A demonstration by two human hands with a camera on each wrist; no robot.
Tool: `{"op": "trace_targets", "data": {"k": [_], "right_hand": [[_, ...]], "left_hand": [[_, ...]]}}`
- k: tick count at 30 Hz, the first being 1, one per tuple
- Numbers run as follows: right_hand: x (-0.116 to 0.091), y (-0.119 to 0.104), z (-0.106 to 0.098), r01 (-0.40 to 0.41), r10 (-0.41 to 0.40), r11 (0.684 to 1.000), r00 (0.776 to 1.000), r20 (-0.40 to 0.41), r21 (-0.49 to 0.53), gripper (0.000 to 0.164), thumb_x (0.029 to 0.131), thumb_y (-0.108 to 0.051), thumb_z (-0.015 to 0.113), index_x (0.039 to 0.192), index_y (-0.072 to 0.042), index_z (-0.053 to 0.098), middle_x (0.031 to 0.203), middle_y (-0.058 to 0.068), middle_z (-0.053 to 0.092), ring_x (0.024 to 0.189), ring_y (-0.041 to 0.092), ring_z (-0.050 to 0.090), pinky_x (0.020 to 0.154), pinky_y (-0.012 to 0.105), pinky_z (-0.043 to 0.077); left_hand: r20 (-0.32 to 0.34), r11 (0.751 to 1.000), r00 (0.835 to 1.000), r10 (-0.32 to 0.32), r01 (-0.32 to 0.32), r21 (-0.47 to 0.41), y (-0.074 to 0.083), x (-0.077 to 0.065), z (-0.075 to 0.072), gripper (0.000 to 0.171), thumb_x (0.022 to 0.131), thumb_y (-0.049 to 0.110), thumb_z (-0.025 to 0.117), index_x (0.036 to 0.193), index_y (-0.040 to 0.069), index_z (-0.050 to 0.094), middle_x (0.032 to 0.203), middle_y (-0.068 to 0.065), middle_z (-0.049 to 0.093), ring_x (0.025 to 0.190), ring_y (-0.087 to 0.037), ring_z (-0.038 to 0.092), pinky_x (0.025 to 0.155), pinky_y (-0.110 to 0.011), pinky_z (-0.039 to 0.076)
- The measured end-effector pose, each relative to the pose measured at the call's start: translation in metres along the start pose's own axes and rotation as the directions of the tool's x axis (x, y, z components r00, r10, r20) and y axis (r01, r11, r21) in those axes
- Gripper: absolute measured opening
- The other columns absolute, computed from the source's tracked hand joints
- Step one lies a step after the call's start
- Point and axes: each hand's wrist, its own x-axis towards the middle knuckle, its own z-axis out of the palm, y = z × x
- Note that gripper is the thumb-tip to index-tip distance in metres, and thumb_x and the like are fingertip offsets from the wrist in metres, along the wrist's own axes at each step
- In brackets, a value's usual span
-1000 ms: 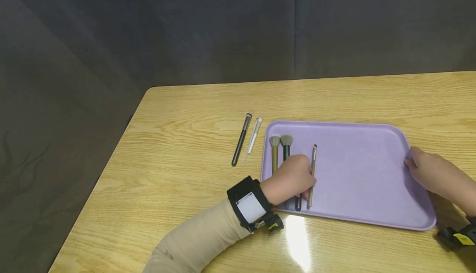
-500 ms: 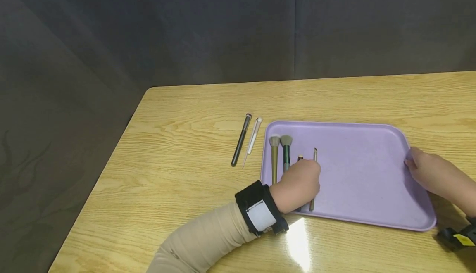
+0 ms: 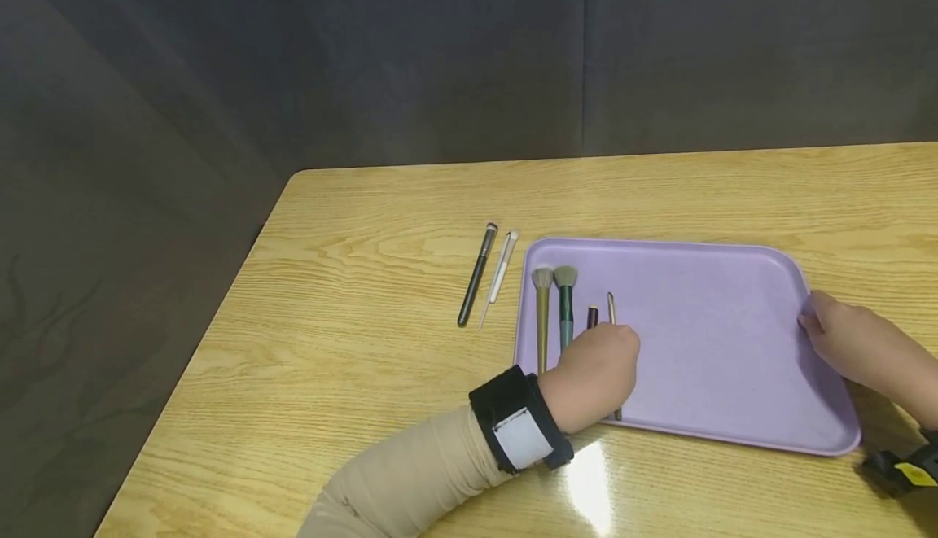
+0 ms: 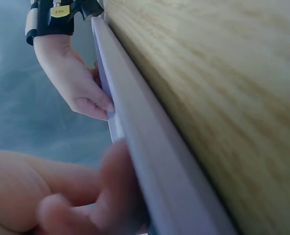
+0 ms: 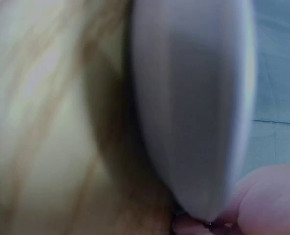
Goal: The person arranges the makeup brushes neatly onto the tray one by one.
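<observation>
A lilac tray point(image 3: 711, 343) lies on the table, and my right hand point(image 3: 853, 338) grips its right rim, thumb on top. Low on the tray's left part, my left hand point(image 3: 597, 377) pinches a thin makeup brush point(image 3: 612, 310); the hand covers its middle, and both ends show. Just left of it, a dark-handled brush point(image 3: 592, 317) is mostly hidden under the hand. Two fluffy makeup brushes, one with a gold handle point(image 3: 542, 310) and one with a green handle point(image 3: 566, 306), lie side by side along the tray's left edge. The left wrist view shows curled fingers point(image 4: 118, 188) at the tray rim.
Left of the tray, on the wooden table point(image 3: 352, 302), lie a black makeup brush point(image 3: 478, 277), a white brush point(image 3: 500, 277) and a slim pale stick against it. A dark curtain point(image 3: 469, 58) hangs behind the table.
My left hand has shifted right and toward me over the thin brush. That brush has slid toward me, and its top has swung left. The right hand stays on the rim.
</observation>
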Motion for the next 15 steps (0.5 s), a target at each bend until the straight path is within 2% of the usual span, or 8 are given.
{"op": "trace_targets", "data": {"k": [8,15], "right_hand": [[-0.002,-0.002,0.0,0.011,-0.011,1.0,1.0,-0.01,-0.009,0.016,0.091,-0.002,0.037,0.077,0.006,0.037,0.06,0.011,0.041,0.057,0.028,0.044,0.05,0.04,0.04],[0.0,0.0,0.001,0.025,-0.026,1.0,0.999,-0.023,-0.016,0.015,0.091,-0.002,0.037,0.078,0.006,0.037,0.06,0.01,0.042,0.057,0.027,0.044,0.05,0.04,0.04]], "left_hand": [[-0.003,0.998,0.998,-0.06,0.06,-0.02,-0.003,-0.009,-0.002,0.024,0.085,-0.001,0.05,0.065,0.012,0.052,0.056,0.003,0.047,0.043,-0.005,0.039,0.031,-0.02,0.034],[-0.088,0.999,0.996,0.002,-0.005,-0.033,-0.019,-0.012,-0.008,0.022,0.09,0.01,0.052,0.068,0.011,0.053,0.056,0.004,0.047,0.045,-0.004,0.039,0.033,-0.017,0.032]]}}
